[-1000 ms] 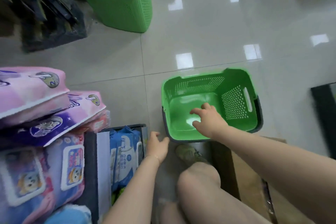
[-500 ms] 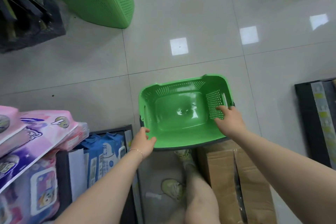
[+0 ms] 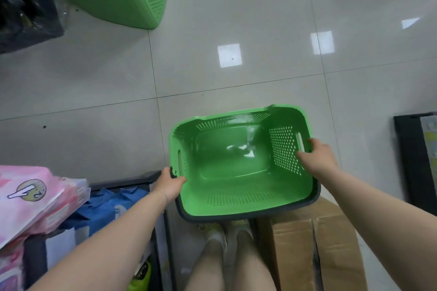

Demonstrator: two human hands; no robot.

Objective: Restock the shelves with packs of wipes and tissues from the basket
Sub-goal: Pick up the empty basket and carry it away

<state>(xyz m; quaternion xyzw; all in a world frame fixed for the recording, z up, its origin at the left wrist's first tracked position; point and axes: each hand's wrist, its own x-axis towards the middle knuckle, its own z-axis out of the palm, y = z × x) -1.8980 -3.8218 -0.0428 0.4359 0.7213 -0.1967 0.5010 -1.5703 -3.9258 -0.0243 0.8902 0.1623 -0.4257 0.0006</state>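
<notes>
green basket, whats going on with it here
A person holds the green basket by its sides: the left hand grips the left rim, the right hand grips the right rim by the handle slot. No packs show inside it. Pink packs and blue packs lie at the left, and a cardboard box lies beside the person's legs.

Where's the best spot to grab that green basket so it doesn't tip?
Take the green basket by its two short ends, one hand from each side. Each end wall has a cut-out handle slot under the rim. The left hand and right hand hold those ends.
</notes>
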